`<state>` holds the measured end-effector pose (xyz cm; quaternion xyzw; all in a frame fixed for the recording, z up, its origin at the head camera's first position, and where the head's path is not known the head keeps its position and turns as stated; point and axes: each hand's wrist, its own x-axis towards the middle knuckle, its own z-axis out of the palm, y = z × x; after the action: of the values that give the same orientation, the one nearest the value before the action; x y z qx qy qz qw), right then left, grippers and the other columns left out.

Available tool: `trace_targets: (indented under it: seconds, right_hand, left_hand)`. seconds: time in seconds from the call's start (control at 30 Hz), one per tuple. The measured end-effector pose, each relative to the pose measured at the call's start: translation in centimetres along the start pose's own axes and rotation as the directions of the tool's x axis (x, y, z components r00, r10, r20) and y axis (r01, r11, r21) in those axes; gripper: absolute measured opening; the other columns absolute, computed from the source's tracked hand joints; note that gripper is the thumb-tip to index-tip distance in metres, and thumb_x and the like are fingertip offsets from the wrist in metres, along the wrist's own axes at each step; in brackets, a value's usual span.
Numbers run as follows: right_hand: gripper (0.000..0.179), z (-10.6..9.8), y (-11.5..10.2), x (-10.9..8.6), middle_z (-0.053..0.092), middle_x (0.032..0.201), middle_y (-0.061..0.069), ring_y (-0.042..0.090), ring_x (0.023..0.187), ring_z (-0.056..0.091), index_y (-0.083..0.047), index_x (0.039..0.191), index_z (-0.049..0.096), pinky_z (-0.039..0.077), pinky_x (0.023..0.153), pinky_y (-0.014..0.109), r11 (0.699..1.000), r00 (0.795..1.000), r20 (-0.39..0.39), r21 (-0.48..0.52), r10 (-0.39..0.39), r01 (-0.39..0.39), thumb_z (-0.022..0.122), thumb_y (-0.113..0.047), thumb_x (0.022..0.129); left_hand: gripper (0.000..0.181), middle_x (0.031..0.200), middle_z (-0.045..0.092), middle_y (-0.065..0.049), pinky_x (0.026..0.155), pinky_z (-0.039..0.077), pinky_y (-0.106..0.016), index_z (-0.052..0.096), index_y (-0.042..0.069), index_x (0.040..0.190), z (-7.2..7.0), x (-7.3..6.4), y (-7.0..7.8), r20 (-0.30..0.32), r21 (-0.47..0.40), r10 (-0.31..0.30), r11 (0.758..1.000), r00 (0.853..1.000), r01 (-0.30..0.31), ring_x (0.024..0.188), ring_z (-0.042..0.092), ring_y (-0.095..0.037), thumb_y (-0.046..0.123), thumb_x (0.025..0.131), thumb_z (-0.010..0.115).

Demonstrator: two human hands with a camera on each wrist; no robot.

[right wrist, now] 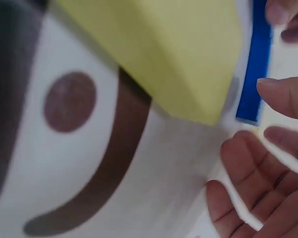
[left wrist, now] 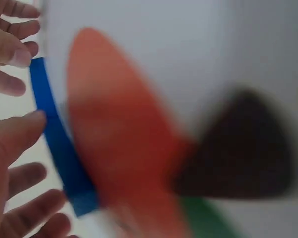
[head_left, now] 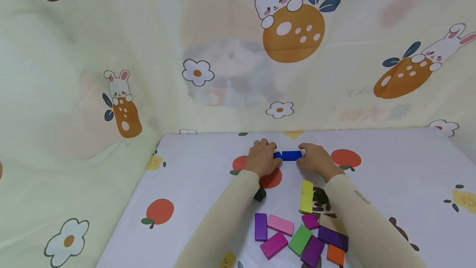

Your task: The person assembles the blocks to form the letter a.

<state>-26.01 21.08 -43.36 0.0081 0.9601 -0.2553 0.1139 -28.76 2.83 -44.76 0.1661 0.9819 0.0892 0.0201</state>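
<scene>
Two blue rectangular blocks lie end to end in a row near the back of the table: a left blue block (head_left: 277,155) and a right blue block (head_left: 291,156). My left hand (head_left: 262,158) grips the left one, its thumb on the near side close to the joint and its fingers beyond; this hand hides much of that block in the head view. At the outer end of the right block, my right hand (head_left: 316,161) holds it between thumb and fingers. In the right wrist view, the right thumb (right wrist: 283,94) rests against the block's edge.
A yellow block (head_left: 306,197) lies before the right hand. Nearer are several blocks, including purple (head_left: 261,226), pink (head_left: 280,224), green (head_left: 300,240) and orange (head_left: 335,254). A dark object (head_left: 260,195) shows beside the left sleeve. A printed curtain (head_left: 230,24) stands behind the table.
</scene>
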Motion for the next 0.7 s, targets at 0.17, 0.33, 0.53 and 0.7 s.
trace_targets:
  seconds: [0.17, 0.33, 0.53, 0.7]
  right_hand:
    - [0.067, -0.6, -0.2, -2.9, 0.056, 0.139, 0.035, 0.047, 0.115, 0.060, 0.010, 0.145, 0.046, 0.049, 0.098, 0.066, 0.998, 1.000, 0.017, -0.063, 0.018, -0.017, 0.068, -0.031, 0.097]
    - [0.073, -0.5, -0.6, -6.3, 0.067, 0.105, 0.022, 0.030, 0.083, 0.061, 0.011, 0.137, 0.051, 0.053, 0.072, 0.047, 0.993, 0.995, 0.094, -0.121, 0.029, -0.017, 0.072, -0.043, 0.093]
    - [0.084, 0.8, -1.2, -8.6, 0.064, 0.094, 0.012, 0.026, 0.080, 0.059, 0.009, 0.142, 0.047, 0.050, 0.066, 0.040, 0.993, 0.989, 0.138, -0.110, 0.045, -0.030, 0.077, -0.047, 0.087]
    - [0.074, 1.2, -1.1, -8.5, 0.061, 0.088, 0.011, 0.025, 0.077, 0.058, 0.009, 0.138, 0.049, 0.049, 0.065, 0.038, 0.999, 0.993, 0.109, -0.044, 0.032, -0.027, 0.079, -0.031, 0.084]
  left_hand:
    - [0.051, 0.116, 0.060, 0.001, 0.092, 0.050, -0.035, 0.062, 0.025, 0.141, -0.6, 0.4, 1.7, 0.087, 0.057, 0.025, 0.998, 0.996, -0.030, 0.102, 0.050, -0.016, 0.048, 0.096, 0.072]
    - [0.046, 0.109, 0.061, 0.002, 0.088, 0.051, -0.034, 0.064, 0.025, 0.137, -1.1, 0.4, 2.2, 0.088, 0.118, 0.036, 0.992, 0.995, -0.046, 0.095, 0.054, -0.016, 0.047, 0.097, 0.072]
    - [0.035, 0.107, 0.061, 0.000, 0.083, 0.052, -0.033, 0.069, 0.022, 0.128, -1.0, 0.6, 1.9, 0.087, 0.119, 0.059, 0.990, 0.994, -0.070, 0.094, 0.054, -0.017, 0.042, 0.099, 0.071]
    - [0.034, 0.110, 0.062, 0.000, 0.081, 0.052, -0.030, 0.069, 0.022, 0.130, -0.9, 0.9, 2.1, 0.088, 0.099, 0.079, 0.991, 0.993, -0.088, 0.095, 0.053, -0.016, 0.039, 0.100, 0.070]
